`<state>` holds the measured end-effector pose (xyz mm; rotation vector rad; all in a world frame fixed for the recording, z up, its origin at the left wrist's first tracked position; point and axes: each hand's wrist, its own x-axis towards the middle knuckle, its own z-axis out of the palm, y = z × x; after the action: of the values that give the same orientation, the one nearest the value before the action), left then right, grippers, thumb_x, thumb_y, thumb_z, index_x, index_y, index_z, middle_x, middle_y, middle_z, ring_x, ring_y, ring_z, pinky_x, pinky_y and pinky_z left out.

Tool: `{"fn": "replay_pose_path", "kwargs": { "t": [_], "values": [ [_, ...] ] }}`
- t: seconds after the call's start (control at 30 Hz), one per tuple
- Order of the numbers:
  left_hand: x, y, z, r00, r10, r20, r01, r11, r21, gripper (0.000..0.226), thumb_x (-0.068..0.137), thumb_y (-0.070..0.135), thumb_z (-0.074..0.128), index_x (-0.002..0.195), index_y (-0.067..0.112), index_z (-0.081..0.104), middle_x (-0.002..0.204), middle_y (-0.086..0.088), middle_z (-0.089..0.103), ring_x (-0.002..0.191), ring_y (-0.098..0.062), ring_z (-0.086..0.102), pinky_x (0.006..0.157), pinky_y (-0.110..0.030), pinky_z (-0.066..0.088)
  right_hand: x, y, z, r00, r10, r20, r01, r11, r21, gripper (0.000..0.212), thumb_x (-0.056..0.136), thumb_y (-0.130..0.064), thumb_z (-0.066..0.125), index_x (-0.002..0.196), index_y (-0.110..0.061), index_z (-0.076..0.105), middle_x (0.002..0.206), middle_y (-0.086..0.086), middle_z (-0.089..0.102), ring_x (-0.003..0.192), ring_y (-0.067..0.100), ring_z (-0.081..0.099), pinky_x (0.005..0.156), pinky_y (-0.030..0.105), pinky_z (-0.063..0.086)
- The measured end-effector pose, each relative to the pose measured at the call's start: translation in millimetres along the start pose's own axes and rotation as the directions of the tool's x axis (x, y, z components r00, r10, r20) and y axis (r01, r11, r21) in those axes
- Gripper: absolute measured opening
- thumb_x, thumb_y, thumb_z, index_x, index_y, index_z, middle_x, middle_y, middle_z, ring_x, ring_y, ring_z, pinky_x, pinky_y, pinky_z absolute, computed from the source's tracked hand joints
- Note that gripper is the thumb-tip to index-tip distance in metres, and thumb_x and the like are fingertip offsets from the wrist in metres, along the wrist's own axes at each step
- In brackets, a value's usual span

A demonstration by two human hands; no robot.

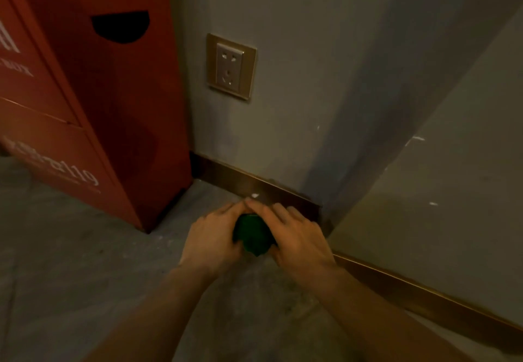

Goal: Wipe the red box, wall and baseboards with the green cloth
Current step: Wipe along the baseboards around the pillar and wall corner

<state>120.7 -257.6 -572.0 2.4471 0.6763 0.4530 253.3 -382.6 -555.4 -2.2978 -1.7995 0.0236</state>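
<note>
- Green cloth [252, 234] is bunched into a wad and clamped between both hands, low down just in front of the baseboard.
- Left hand [210, 238] is wrapped round the cloth's left side; fingers [230, 211] are curled over its top edge.
- Right hand [301, 238] is closed on the cloth's right side, w/ fingers [278, 213] spread across the top toward the baseboard.
- Index fingertips of both hands are brought together above the cloth, touching or nearly so; can't be told which.
- Only the middle and lower part of the cloth is seen between the palms; the rest is covered by the hands.
- Both forearms are bare and are seen reaching in from the bottom edge.
- Baseboard [232, 176], brown and glossy, is seen just beyond the fingertips; a small white mark is visible on it near the fingers.
- A 2nd baseboard run [410, 291] is seen along the right-hand wall section.
- Grey wall [297, 50] is scuffed w/ a few white flecks; a wall socket [230, 65] in a gold-toned frame is mounted above the baseboard.
- Red box [119, 101] is stood on the grey floor [56, 262] to the left, close to the wall, w/ a dark half-round cut-out in its side and white lettering incl. "119" on its front.
- Box and hands are apart.
</note>
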Motion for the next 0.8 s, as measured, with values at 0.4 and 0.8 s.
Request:
{"fn": "replay_pose_path", "kwargs": {
  "t": [0.4, 0.8],
  "values": [
    [1, -40, 48, 0.993, -0.119, -0.008, 0.116, 0.983, -0.143, 0.082, 0.072, 0.052, 0.083, 0.138, 0.038, 0.038, 0.136, 0.011, 0.052, 0.123, -0.012, 0.053, 0.101, -0.036, 0.048, 20, 15, 37, 0.998, 0.045, 0.043, -0.041, 0.996, -0.084, 0.062, 0.086, -0.026, 0.069, 0.139, -0.044, 0.043, 0.138, 0.006, 0.048, 0.116, 0.032, 0.048, 0.078, 0.046, 0.052],
    [-28, -96, 98, 0.972, -0.234, 0.020, 0.220, 0.937, 0.270, 0.125, 0.065, 0.104, 0.028, 0.160, 0.027, 0.002, 0.169, -0.006, -0.003, 0.153, -0.029, -0.019, 0.123, -0.061, -0.003, 54, 26, 50, 0.997, -0.014, 0.077, 0.041, 0.933, -0.358, 0.058, 0.071, -0.022, 0.086, 0.124, -0.030, 0.065, 0.121, 0.015, 0.062, 0.098, 0.039, 0.060, 0.051, 0.038, 0.053]
  ]
}}
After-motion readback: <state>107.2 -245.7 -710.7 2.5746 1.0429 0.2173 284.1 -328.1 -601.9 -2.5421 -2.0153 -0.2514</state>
